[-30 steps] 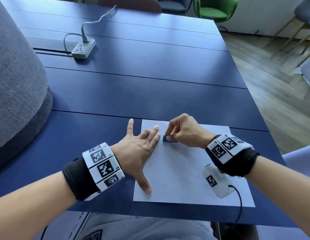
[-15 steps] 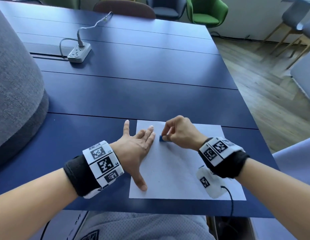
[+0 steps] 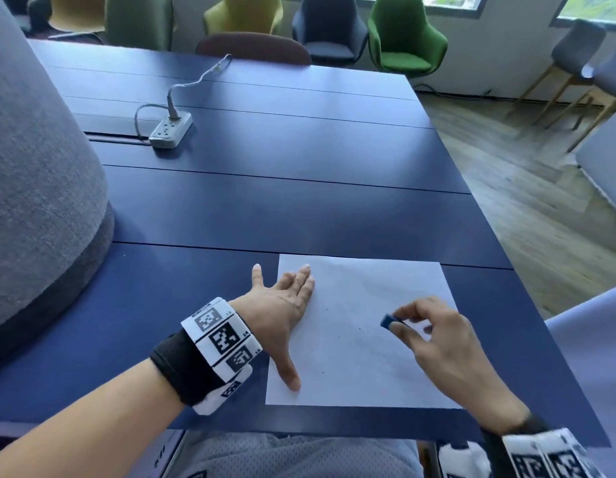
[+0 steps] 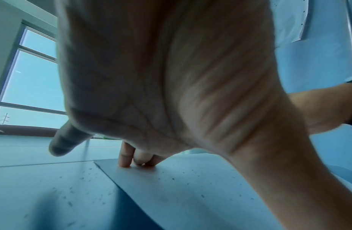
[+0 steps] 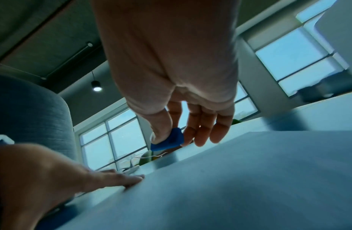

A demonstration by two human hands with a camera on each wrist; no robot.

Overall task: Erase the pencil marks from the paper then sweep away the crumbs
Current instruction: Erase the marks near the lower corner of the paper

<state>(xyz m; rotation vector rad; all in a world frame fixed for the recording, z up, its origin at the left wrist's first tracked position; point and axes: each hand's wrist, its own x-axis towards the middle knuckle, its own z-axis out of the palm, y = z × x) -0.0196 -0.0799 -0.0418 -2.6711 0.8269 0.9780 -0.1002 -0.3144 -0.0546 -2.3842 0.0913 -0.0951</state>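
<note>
1. Dark blue counter (image 3: 299, 215) fills the head view, with a white paper (image 3: 361, 339) lying flat near its front edge, the sheet's near right corner covered by the right forearm.
2. Tiny dark crumbs (image 3: 360, 328) speck the sheet; in the left wrist view more specks (image 4: 88, 179) dot the counter beside the paper's edge, though blur makes it hard to say whether any pencil marks are left.
3. A small blue eraser (image 3: 388, 320) is pinched between the thumb and fingers of the right hand (image 3: 444, 343), apparently lifted just clear of the paper; the thumb hides much of it.
4. The left hand (image 3: 282, 312) lies flat with straight, spread fingers (image 4: 125, 157), pressing the sheet's left side, its little finger off on the counter.
5. A grey upholstered shape (image 3: 41, 167) is cut off at the left; a power strip (image 3: 170, 129) and chairs (image 3: 406, 36) sit beyond.
</note>
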